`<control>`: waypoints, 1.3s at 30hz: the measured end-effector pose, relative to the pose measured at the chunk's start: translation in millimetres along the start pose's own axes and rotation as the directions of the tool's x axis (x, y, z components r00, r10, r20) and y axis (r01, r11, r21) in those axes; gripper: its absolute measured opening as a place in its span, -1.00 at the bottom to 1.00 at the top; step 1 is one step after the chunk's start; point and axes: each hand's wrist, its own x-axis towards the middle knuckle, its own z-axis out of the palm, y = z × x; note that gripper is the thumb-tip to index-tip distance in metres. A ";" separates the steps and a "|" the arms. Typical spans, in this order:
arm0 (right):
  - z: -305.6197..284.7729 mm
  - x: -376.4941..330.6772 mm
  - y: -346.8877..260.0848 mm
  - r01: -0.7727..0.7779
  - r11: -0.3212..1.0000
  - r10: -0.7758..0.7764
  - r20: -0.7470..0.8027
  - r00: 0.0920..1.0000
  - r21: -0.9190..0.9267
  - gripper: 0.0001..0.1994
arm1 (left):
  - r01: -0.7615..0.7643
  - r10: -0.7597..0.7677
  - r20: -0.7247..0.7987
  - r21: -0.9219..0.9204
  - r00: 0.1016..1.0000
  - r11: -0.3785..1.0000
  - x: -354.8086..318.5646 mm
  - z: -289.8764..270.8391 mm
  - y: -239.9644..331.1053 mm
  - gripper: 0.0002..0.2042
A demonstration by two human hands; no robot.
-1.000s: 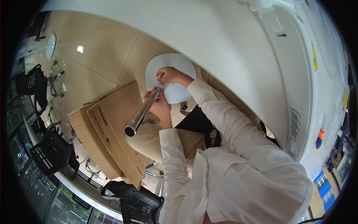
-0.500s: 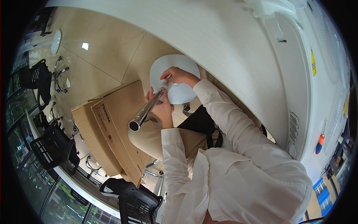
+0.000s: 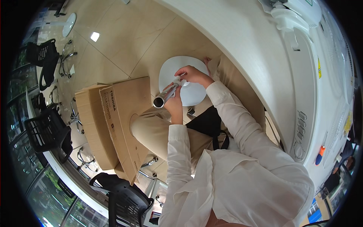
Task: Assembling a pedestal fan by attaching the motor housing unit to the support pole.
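my left hand (image 3: 174, 104) has its fingers wrapped around the shiny metal tube (image 3: 167, 94), whose hollow end tilts up toward me over my knee (image 3: 153, 132). the tube's far end sits at a white collar (image 3: 177, 80), above the round white base (image 3: 194, 97); whether tube and base are joined there, i cannot tell. my right hand (image 3: 194, 75) is at that collar, fingertips drawn narrow; if they pinch some small part, it is too tiny to make out.

my worry is the smooth metal: a loose left grip could let the tube roll or tip, and its near end could swing into the cardboard box (image 3: 130, 102) beside my leg. a fumble of my right fingertips could drop anything small onto the floor (image 3: 124, 41). and if i push sideways at the collar, the pieces could sit crooked.
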 end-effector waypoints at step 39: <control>8.4 -2.4 -33.5 -0.233 0.972 0.233 0.012 0.972 -0.031 -0.79 | -0.086 0.096 -0.102 0.100 0.990 0.991 0.7 -4.8 -15.6 -0.66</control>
